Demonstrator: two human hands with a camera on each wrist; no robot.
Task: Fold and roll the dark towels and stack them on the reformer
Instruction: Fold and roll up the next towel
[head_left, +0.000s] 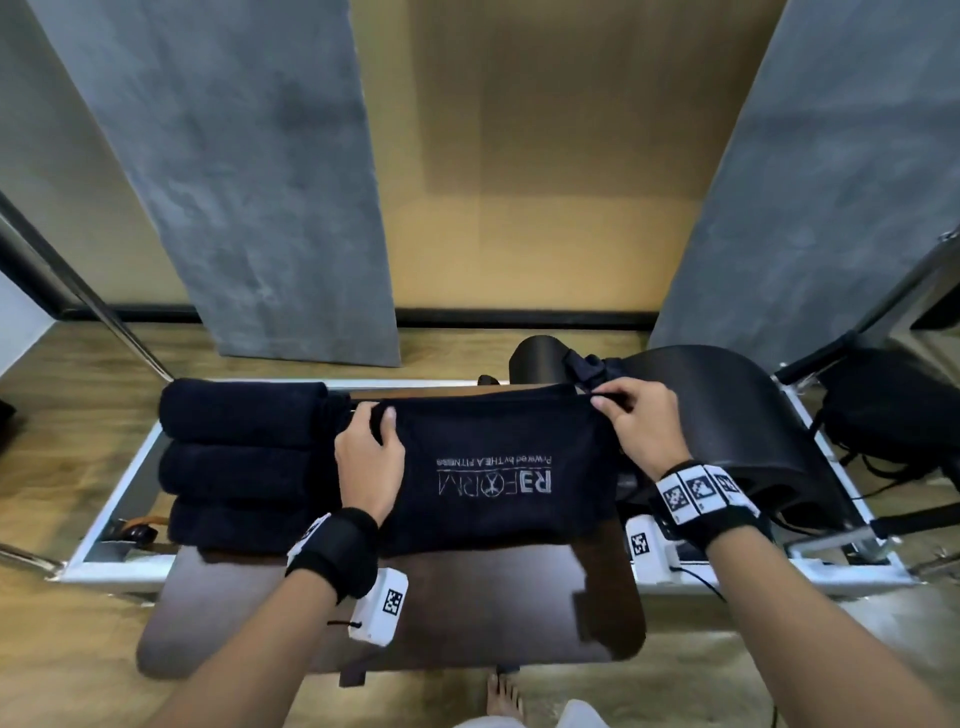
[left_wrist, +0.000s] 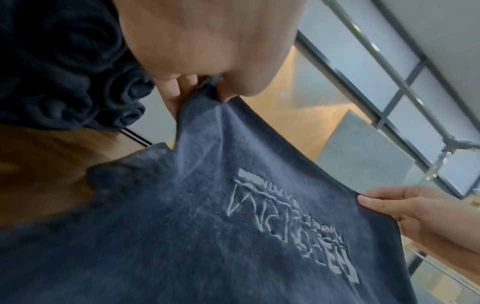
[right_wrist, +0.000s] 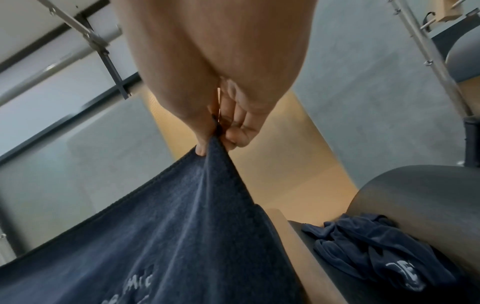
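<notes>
A: Towel (head_left: 498, 467), dark navy, one piece, logo side up. Location?

B: Spread over the brown padded top of the reformer (head_left: 613, 613), its far edge lifted off the pad. Pale lettering reads upside down from the head view.

A: Left hand (head_left: 370, 457), grip?

B: Pinching the far left corner of the towel, thumb on top, fingers (left_wrist: 179, 88) curled beneath the hem. The left wrist view shows the cloth drawn taut from that corner.

A: Right hand (head_left: 641, 426), grip?

B: Pinching the far right corner, thumb and fingertips (right_wrist: 233, 139) closed on a small fold of fabric. Both hands sit level with each other along the same edge.

A: Rolled towels (head_left: 244, 467), count and place?

B: Three dark rolls showing, lying side by side in a row at the left end of the reformer, just beside the left hand. The nearest edge of the spread towel touches or overlaps them; cannot tell which.

A: Other stock?

B: One crumpled towel (right_wrist: 376, 248), same dark navy, lying beyond the right hand against a black curved barrel (head_left: 727, 415). White metal frame (head_left: 119, 499) runs round the reformer. Wrist bands (head_left: 701, 493) with printed square markers on both arms. Wood-pattern floor (head_left: 78, 364) and grey wall panels (head_left: 249, 182) behind.
</notes>
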